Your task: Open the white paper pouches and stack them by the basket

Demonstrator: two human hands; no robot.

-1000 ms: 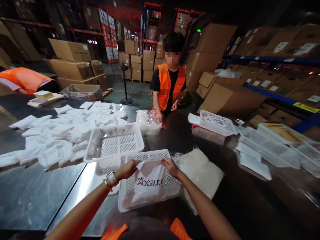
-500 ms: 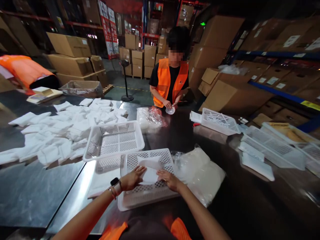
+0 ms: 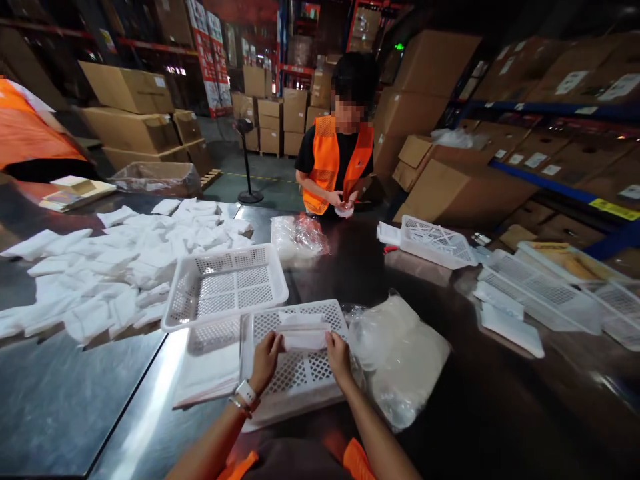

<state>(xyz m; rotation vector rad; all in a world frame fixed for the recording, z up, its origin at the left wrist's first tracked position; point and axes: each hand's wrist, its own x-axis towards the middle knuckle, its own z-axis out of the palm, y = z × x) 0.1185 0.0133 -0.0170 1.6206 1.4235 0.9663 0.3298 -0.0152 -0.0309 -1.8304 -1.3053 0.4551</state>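
A dark, glossy metal table (image 3: 500,413) carries everything. On its left lies a spread of white folded pieces (image 3: 115,260). Two white perforated baskets (image 3: 225,283) sit mid-table (one overlapping the other), a clear plastic bag (image 3: 405,353) just beside the nearer one. More baskets (image 3: 435,241) rest at right.

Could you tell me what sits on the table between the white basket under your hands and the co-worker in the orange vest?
In the head view, a second white basket and a crinkled clear plastic bag lie between them.
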